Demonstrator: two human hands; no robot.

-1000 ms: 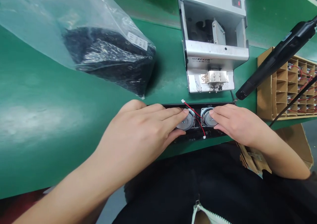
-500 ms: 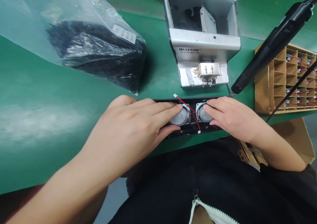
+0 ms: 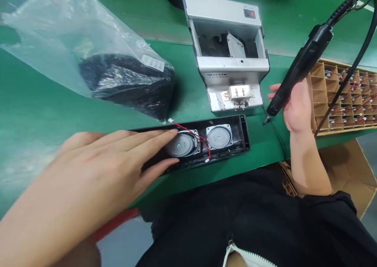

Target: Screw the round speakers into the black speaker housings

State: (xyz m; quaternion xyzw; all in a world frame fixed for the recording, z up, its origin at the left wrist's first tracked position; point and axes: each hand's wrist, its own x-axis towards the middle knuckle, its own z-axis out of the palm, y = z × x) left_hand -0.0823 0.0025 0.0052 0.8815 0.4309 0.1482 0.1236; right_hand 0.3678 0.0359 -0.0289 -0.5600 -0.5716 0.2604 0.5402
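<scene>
Our right hand [image 3: 299, 105] has moved off the right speaker [image 3: 219, 137], which now lies uncovered, and has gone out to the black screwdriver [image 3: 300, 64]. Its palm is turned toward the tool, with fingertips showing past the far side; we cannot tell whether the fingers close on it. This screwdriver slants down from a cable [image 3: 346, 7] at upper right, its bit near the right end of a long black case [image 3: 244, 131] but apart from it.

We have the case in front of us on the green surface [image 3: 29, 113], open side up, with both speakers set in it side by side. Our left hand [image 3: 100, 161] lies over its left part, fingers close together and thumb held apart, the tips at the left speaker [image 3: 181, 144]. Red wires [image 3: 204, 138] cross between the speakers; one white plug [image 3: 171, 120] pokes past the case's far edge.

Beyond stand a grey metal machine [image 3: 232, 64] and, to its left, a clear bag [image 3: 126, 76] of dark parts. At right sits a divided cardboard box [image 3: 319, 96] holding more wired pieces.
</scene>
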